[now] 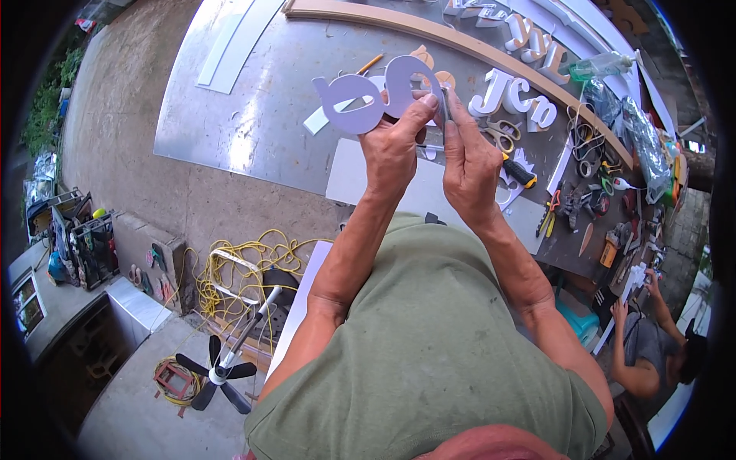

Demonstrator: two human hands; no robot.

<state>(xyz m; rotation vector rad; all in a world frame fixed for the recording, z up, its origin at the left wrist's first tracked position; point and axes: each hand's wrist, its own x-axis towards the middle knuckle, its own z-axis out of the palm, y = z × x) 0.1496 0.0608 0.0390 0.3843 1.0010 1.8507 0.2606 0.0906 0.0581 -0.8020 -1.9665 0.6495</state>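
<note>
Above the metal-topped table, my left hand point(391, 149) grips a curly white letter-shaped cutout point(353, 107), thumb on its upper face. The cutout has rounded loops and openings. My right hand point(473, 165) is closed on a thin grey strip-like tool point(447, 109), held upright against the cutout's right edge; its exact kind is unclear. Below my hands lies a pale flat board point(356, 176). A yellow-and-black tool handle point(520, 172) sits just right of my right hand, with scissors point(502, 136) beyond it. A pencil point(371, 63) lies behind the cutout.
White block letters point(512, 100) stand at the right, before a long wooden strip point(460, 37). Pliers point(549, 215) and other tools crowd the right side. Another person point(652, 349) works at the far right. A fan point(218, 374) and yellow cord point(207, 287) are at lower left.
</note>
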